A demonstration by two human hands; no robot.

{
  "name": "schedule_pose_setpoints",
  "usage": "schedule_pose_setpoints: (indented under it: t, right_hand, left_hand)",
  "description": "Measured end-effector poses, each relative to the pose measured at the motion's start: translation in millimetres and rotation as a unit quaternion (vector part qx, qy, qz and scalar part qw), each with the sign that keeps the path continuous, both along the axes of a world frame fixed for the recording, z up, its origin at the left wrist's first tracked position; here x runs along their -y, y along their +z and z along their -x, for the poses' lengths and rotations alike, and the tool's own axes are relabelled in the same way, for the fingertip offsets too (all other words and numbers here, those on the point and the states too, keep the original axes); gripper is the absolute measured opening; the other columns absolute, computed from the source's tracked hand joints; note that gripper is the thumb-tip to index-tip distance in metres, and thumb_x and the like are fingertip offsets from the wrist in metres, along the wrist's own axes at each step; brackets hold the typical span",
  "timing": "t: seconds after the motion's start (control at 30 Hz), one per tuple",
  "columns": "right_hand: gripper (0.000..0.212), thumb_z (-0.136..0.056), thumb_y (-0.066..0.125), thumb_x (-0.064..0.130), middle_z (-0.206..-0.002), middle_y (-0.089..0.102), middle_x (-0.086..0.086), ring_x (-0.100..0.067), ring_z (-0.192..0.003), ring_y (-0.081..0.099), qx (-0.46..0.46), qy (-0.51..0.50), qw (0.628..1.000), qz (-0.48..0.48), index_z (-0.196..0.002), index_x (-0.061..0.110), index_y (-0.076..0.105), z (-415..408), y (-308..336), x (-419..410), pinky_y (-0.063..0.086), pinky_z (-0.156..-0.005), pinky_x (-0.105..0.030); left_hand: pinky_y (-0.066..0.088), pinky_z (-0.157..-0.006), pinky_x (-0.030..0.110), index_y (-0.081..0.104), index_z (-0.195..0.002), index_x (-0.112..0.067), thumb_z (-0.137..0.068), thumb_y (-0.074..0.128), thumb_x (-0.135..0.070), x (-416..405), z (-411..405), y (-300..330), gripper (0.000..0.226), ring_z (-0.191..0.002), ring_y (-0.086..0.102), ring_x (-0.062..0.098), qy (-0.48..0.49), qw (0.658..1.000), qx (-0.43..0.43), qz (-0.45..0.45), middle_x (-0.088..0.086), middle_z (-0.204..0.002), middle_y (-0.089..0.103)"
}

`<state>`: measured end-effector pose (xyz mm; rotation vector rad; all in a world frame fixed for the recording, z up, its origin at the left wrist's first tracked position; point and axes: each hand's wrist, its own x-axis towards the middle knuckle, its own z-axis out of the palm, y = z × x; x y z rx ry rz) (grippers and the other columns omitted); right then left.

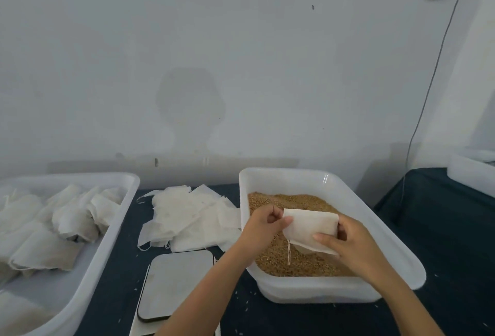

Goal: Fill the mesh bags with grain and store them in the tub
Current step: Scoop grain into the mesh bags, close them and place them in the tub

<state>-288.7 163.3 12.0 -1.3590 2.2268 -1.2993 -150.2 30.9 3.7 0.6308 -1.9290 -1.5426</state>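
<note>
**Bag Held Over the Grain Tray Before Filling**

Both hands held one mesh bag [310, 228] above the grain [270, 258] in the tray [332, 183] at the 3 o'clock side of the work surface. The left hand [263, 226] pinched the bag's left edge between thumb and curled fingers. The right hand [345, 242] gripped the opposite end, thumb across the front face and fingers behind. Holding the bag by both ends directly over the tray was judged to keep any spilled grain falling back into the supply. It also placed the mouth ready to be spread open.

The bag was off-white, fine-woven and roughly rectangular. It lay fairly flat and appeared empty or nearly so; its contents could not be confirmed. A thin drawstring [288, 252] hung loose from its lower left edge toward the grain.

A pile of empty bags [187, 215] lay on the dark table [442, 228] at 12 o'clock, within reach of the left hand. The storage tub [117, 218] stood at 9 o'clock and already held several filled bags [67, 218]. A flat grey-topped scale [179, 282] sat at 6 o'clock between tub and tray. That position was judged to suit weighing, though this could not be confirmed.
</note>
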Motion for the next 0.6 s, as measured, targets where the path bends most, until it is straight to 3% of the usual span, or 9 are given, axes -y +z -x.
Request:
schedule_pose_setpoints:
  t: [0.1, 0.2, 0.27, 0.4, 0.47, 0.6]
  right_hand:
    - [0.032, -0.078, 0.074, 0.027, -0.091, 0.062, 0.02, 0.001, -0.08, 0.059, -0.017, -0.005, 1.0, -0.001, -0.103, 0.032, 0.055, 3.1, 1.0, -0.6, 0.044, -0.056, -0.011]
    - [0.033, -0.078, 0.074, 0.024, -0.092, 0.062, 0.02, 0.001, -0.08, 0.059, -0.012, -0.005, 1.0, 0.006, -0.104, 0.032, 0.055, 3.1, 2.0, -1.1, 0.046, -0.052, -0.009]
    - [0.032, -0.078, 0.074, 0.025, -0.09, 0.062, 0.019, 0.0, -0.078, 0.06, -0.007, -0.012, 1.0, 0.01, -0.102, 0.032, 0.055, 1.6, 0.8, -1.3, 0.045, -0.052, -0.01]
    - [0.021, -0.08, 0.073, 0.019, -0.089, 0.068, 0.007, -0.007, -0.076, 0.066, 0.061, 0.008, 0.998, -0.013, -0.097, 0.021, 0.062, 0.4, -6.4, -2.7, 0.055, -0.058, -0.021]
    - [0.022, -0.08, 0.072, 0.009, -0.091, 0.07, 0.002, -0.01, -0.08, 0.069, 0.112, 0.04, 0.992, -0.032, -0.099, 0.016, 0.064, -3.7, -6.4, -2.0, 0.059, -0.064, -0.03]
    - [0.028, -0.079, 0.074, 0.015, -0.087, 0.072, 0.014, 0.005, -0.078, 0.065, 0.099, 0.069, 0.991, -0.05, -0.101, 0.027, 0.062, -16.5, -1.0, 7.8, 0.048, -0.059, -0.01]
  left_hand:
    - [0.048, -0.074, 0.047, 0.05, -0.08, -0.009, -0.092, 0.06, -0.018, 0.2, 1.3, -1.4, 0.018, -0.074, 0.049, 0.026, -0.014, 1.0, 0.002, -0.016, 0.016, -0.081, 0.052]
    - [0.05, -0.085, 0.047, 0.049, -0.077, -0.012, -0.092, 0.059, -0.016, 0.6, 3.0, -2.4, 0.019, -0.077, 0.05, 0.023, -0.017, 1.0, 0.007, -0.009, 0.015, -0.082, 0.052]
    - [0.049, -0.08, 0.047, 0.048, -0.078, -0.011, -0.093, 0.057, -0.016, 1.1, 4.5, -2.8, 0.018, -0.076, 0.049, 0.022, -0.016, 1.0, 0.002, 0.001, 0.014, -0.081, 0.051]
    - [0.036, -0.064, 0.02, 0.044, -0.077, -0.016, -0.095, 0.054, -0.015, 3.1, 7.6, 2.3, 0.021, -0.063, 0.04, 0.007, -0.015, 0.995, -0.009, 0.1, -0.002, -0.068, 0.045]
    - [0.033, -0.061, 0.018, 0.043, -0.075, -0.024, -0.094, 0.054, -0.014, 2.9, 10.0, 9.9, 0.024, -0.061, 0.039, 0.004, -0.036, 0.987, -0.011, 0.155, -0.009, -0.067, 0.044]
    - [0.035, -0.063, 0.017, 0.05, -0.076, -0.019, -0.089, 0.059, -0.01, 1.6, 11.5, 23.2, 0.018, -0.063, 0.043, 0.0, -0.09, 0.966, -0.002, 0.244, -0.014, -0.065, 0.048]
